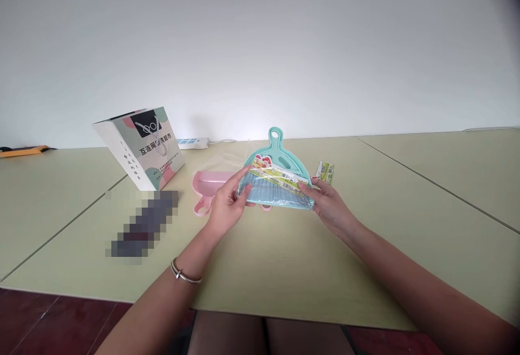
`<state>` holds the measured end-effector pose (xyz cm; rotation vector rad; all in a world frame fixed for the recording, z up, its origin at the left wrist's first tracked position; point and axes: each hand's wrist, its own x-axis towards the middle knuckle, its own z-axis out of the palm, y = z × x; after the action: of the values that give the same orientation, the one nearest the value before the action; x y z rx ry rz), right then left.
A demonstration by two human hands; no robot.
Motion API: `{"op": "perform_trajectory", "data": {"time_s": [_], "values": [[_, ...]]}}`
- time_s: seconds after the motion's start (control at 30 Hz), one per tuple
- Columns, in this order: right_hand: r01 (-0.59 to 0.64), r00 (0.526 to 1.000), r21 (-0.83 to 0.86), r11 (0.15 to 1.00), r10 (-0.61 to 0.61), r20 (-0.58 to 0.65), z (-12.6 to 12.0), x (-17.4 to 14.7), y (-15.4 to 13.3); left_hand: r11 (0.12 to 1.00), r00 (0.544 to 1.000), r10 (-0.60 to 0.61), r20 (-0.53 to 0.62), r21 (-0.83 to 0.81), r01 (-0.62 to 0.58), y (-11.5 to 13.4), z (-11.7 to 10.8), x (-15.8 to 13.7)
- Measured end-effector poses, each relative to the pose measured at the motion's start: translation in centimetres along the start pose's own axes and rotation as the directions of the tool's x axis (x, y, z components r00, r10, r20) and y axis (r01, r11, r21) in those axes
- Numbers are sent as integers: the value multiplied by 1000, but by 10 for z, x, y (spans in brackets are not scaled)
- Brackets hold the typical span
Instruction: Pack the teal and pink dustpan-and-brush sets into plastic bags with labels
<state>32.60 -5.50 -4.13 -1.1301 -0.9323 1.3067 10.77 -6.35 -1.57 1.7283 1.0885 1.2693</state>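
A turquoise dustpan (288, 161) with a small brush in clear plastic wrap is held up between my two hands, its looped handle pointing away from me. My left hand (230, 203) grips its left edge, thumb on the wrapped bristles. On the right edge, my right hand (330, 203) pinches it, thumb on the front of the printed label (280, 175). Behind and to the left lies a pink dustpan (209, 183), partly covered by my left hand and the turquoise set. A green-and-white label (325, 172) shows behind my right hand.
A printed paper bag (156, 152) with a rope handle leans at the left. A blurred dark object (146, 225) lies before it. Behind are a white power strip (195, 142) and, far left, an orange-and-black object (24, 151). The table (260, 268) meets a white wall.
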Motion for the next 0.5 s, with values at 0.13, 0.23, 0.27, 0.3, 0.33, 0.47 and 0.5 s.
{"op": "perform_trajectory", "data": {"time_s": [0.13, 0.23, 0.27, 0.3, 0.33, 0.47, 0.5], "values": [[-29, 994, -66, 997, 36, 103, 0, -3, -1, 1000, 1000, -5, -17, -19, 4, 5, -3, -1], [-45, 987, -157, 987, 69, 147, 2, -7, 0, 1000, 999, -13, -53, 13, 13, 7, -4, 0], [-38, 986, -168, 985, 64, 153, 3, -7, 0, 1000, 998, -14, -69, 20, 16, 7, -4, 1], [-18, 986, -171, 985, 46, 160, 4, -8, 1, 1000, 996, -14, -84, 22, 16, 7, -3, 1], [12, 986, -171, 985, 17, 164, 4, -8, 2, 1000, 995, -13, -95, 25, 15, 6, -3, 1], [93, 993, -116, 989, -85, 77, -2, 1, 4, 997, 998, -49, -35, 58, 51, 3, 0, 2], [103, 995, -98, 990, -101, 24, -7, 7, 3, 996, 997, -71, 4, 51, 71, 2, 0, 2]]}}
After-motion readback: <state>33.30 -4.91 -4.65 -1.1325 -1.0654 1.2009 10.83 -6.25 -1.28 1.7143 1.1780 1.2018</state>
